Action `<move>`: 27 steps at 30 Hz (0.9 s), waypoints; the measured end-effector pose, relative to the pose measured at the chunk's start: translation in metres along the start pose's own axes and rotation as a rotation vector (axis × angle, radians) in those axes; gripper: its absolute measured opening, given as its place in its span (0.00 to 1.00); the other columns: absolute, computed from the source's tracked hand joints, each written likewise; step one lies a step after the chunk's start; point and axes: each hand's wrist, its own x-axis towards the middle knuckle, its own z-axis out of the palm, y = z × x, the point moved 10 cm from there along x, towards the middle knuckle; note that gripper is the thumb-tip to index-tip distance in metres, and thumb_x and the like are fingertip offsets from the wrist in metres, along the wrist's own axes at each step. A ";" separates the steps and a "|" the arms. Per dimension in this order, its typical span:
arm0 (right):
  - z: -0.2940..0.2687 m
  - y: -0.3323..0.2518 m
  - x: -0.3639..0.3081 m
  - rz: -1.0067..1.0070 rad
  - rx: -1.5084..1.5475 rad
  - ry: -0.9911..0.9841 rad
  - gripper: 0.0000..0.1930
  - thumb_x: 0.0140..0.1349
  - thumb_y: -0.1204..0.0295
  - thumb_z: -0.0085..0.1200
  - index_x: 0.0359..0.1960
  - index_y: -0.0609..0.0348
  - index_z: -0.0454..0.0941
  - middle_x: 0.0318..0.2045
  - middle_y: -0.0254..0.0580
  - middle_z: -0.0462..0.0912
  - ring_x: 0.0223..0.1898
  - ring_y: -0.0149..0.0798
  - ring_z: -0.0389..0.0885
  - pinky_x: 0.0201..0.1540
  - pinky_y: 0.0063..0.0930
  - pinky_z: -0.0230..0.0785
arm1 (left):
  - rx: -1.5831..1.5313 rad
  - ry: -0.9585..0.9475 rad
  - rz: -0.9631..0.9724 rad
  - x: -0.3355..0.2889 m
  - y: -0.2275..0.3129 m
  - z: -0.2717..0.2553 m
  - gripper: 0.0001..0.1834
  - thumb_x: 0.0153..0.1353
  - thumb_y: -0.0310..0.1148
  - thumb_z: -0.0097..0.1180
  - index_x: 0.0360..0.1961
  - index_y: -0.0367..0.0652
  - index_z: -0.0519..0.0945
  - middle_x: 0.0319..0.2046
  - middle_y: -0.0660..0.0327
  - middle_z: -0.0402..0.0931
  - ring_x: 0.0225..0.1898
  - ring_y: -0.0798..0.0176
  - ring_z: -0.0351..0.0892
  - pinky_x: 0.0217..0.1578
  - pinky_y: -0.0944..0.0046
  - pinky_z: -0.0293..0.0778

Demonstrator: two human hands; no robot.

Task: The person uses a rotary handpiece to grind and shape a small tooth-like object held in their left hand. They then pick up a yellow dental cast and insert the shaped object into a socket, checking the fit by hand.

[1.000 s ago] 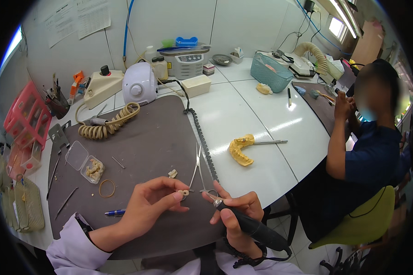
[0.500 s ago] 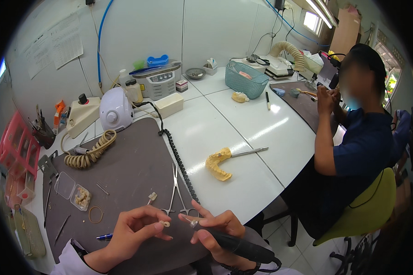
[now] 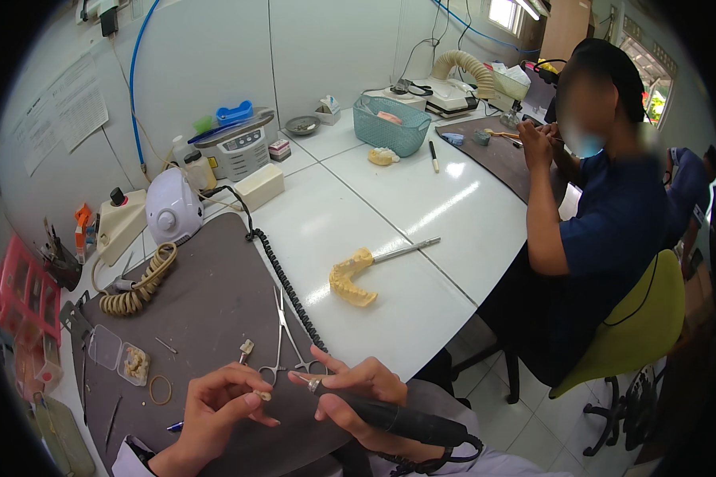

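My left hand (image 3: 219, 405) pinches a small cream dental crown (image 3: 263, 395) between thumb and fingertips. Wrapped around a black rotary handpiece (image 3: 402, 417), my right hand (image 3: 366, 389) points its thin metal bur left toward the crown, a small gap apart. Just beyond the hands lie long scissor-handled forceps (image 3: 282, 318) and a small cream block on a stem (image 3: 247, 347). Left of them, an opened clear box (image 3: 137, 363) holds several tooth-like pieces, near a rubber band (image 3: 161, 389) and a blue pen (image 3: 175, 427), partly hidden by my hand.
A yellow dental cast (image 3: 348, 280) touches a metal-handled tool (image 3: 407, 249) on the white table. A white motor unit (image 3: 173, 208) stands behind the dark mat (image 3: 207, 278), with a black coiled cord (image 3: 290, 286) along its edge. A co-worker (image 3: 605, 199) sits at right.
The whole view has swung right and slightly down, so things sit further left in it. Another person appears at the far right. Both hands keep their grips, crown and bur still apart.
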 end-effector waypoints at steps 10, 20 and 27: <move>-0.002 0.003 -0.002 0.012 0.005 0.022 0.08 0.63 0.80 0.51 0.41 0.61 0.66 0.18 0.40 0.78 0.44 0.52 0.83 0.67 0.60 0.47 | 0.009 -0.017 0.009 0.001 -0.001 0.000 0.09 0.60 0.22 0.54 0.41 0.30 0.77 0.38 0.56 0.72 0.34 0.67 0.78 0.38 0.55 0.85; -0.007 0.006 -0.003 -0.031 0.058 0.130 0.09 0.58 0.79 0.56 0.40 0.62 0.72 0.19 0.37 0.81 0.31 0.32 0.85 0.67 0.48 0.54 | 0.029 0.080 -0.007 0.000 0.000 -0.003 0.12 0.55 0.27 0.61 0.37 0.37 0.72 0.32 0.59 0.73 0.29 0.69 0.78 0.32 0.59 0.85; -0.006 0.005 -0.003 -0.023 0.064 0.119 0.09 0.58 0.78 0.57 0.40 0.62 0.72 0.23 0.41 0.83 0.33 0.34 0.85 0.67 0.45 0.56 | 0.043 0.061 0.014 0.000 0.002 -0.002 0.11 0.55 0.28 0.61 0.34 0.37 0.71 0.30 0.59 0.72 0.29 0.69 0.77 0.32 0.59 0.85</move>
